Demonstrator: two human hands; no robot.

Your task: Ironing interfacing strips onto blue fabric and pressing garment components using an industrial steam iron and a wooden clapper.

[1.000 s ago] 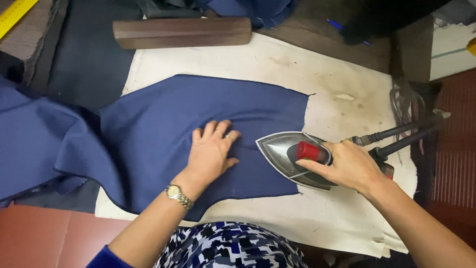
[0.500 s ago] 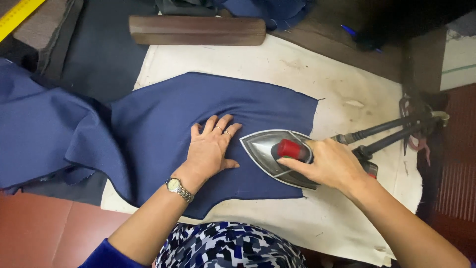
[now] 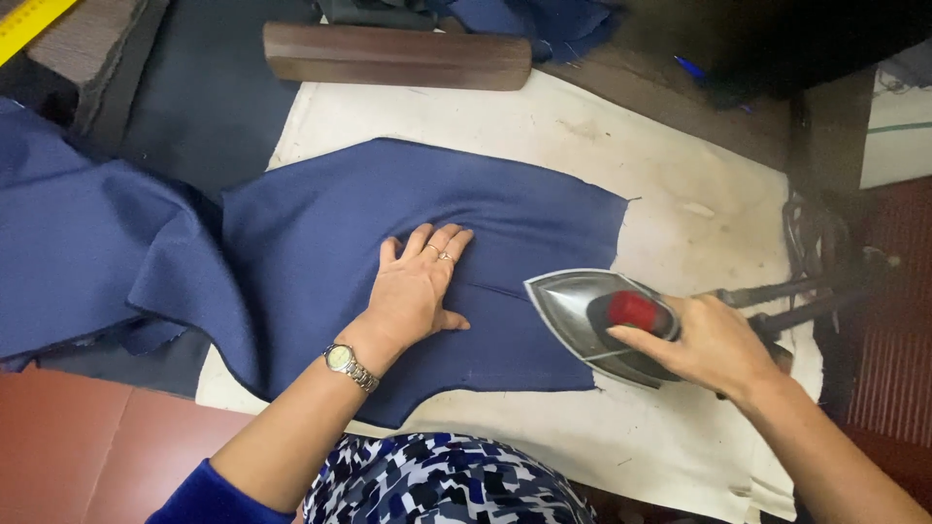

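Note:
A piece of dark blue cloth (image 3: pixel 320 223) lies spread across a stained white pressing pad (image 3: pixel 602 146), with its left part bunched off the pad. My left hand (image 3: pixel 417 286), wearing a wristwatch and rings, lies flat on the cloth with fingers together. A metal iron (image 3: pixel 582 311) with a red knob rests on the cloth's right edge, tip pointing left. My right hand (image 3: pixel 709 344) grips its handle.
A dark wooden block (image 3: pixel 398 56) lies along the pad's far edge. More blue cloth (image 3: pixel 529 17) sits behind it. A yellow ruler (image 3: pixel 29 19) shows at the top left. The iron's cables (image 3: pixel 815 281) run to the right. A reddish-brown surface (image 3: pixel 87 456) borders the near left.
The iron has slid left along the cloth's right edge, guided by my right hand. My left hand stays pressed flat on the cloth.

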